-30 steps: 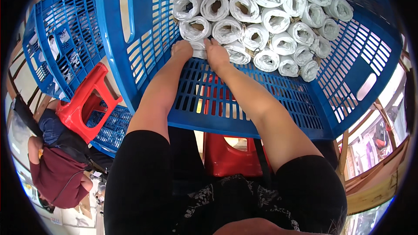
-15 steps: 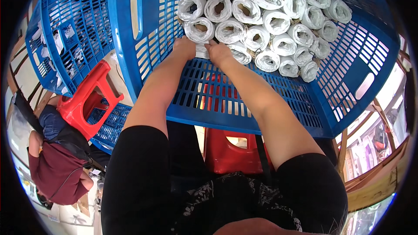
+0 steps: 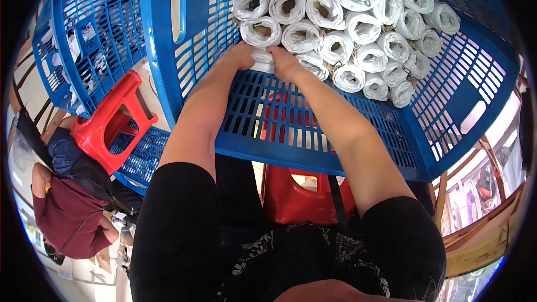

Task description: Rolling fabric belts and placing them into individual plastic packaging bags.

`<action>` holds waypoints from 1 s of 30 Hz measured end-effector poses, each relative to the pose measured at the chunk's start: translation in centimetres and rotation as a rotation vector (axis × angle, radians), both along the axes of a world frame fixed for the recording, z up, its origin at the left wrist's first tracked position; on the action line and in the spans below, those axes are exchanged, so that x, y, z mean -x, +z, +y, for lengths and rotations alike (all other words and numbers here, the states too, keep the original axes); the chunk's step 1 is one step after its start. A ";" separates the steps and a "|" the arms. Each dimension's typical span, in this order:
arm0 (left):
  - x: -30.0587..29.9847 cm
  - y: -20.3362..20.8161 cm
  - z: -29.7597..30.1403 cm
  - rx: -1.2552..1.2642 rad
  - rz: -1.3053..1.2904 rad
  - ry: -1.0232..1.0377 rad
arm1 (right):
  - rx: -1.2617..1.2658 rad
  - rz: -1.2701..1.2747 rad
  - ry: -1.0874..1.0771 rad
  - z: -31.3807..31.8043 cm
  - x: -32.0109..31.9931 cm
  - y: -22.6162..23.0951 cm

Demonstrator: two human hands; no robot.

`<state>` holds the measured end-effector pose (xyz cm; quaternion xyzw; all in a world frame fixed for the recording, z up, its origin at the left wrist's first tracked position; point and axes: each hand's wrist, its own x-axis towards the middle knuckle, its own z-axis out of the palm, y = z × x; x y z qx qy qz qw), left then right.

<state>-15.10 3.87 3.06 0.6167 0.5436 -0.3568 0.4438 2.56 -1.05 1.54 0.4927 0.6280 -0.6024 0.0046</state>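
Note:
Both my hands reach into a large blue plastic crate (image 3: 305, 156) lying on its side with its opening toward me. Between them is a white roll (image 3: 262, 60) of thin, wrinkled film, at the lower left of a stack of similar rolls (image 3: 334, 46). My left hand (image 3: 239, 56) grips its left end, close to the crate's slotted side. At the other end my right hand (image 3: 286, 65) has its fingers closed on it. The stacked rolls lie with their hollow ends facing me; my hands partly hide the held one.
A red plastic stool (image 3: 299, 196) is under the crate. To the left, another blue crate (image 3: 120, 28) with white pieces inside rests by a second red stool (image 3: 106, 128). A person in a dark red shirt (image 3: 72, 215) is at the lower left.
The crate and stacked rolls sit slightly farther right in the view. My hands stay on the same roll, which shows a little more between them.

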 end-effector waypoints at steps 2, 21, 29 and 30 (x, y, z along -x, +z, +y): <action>0.2 0.2 -0.4 0.003 -0.018 -0.002 | -0.002 -0.034 0.069 0.2 -0.3 0.8; -1.4 0.0 0.2 0.079 -0.079 -0.069 | 0.116 -0.073 0.048 2.4 1.4 -1.6; -0.9 -0.8 0.7 0.150 -0.018 -0.212 | 0.113 -0.140 0.261 2.3 0.7 -0.6; -1.4 -0.7 1.0 0.138 0.002 -0.326 | 0.160 -0.159 0.286 2.5 0.6 -0.5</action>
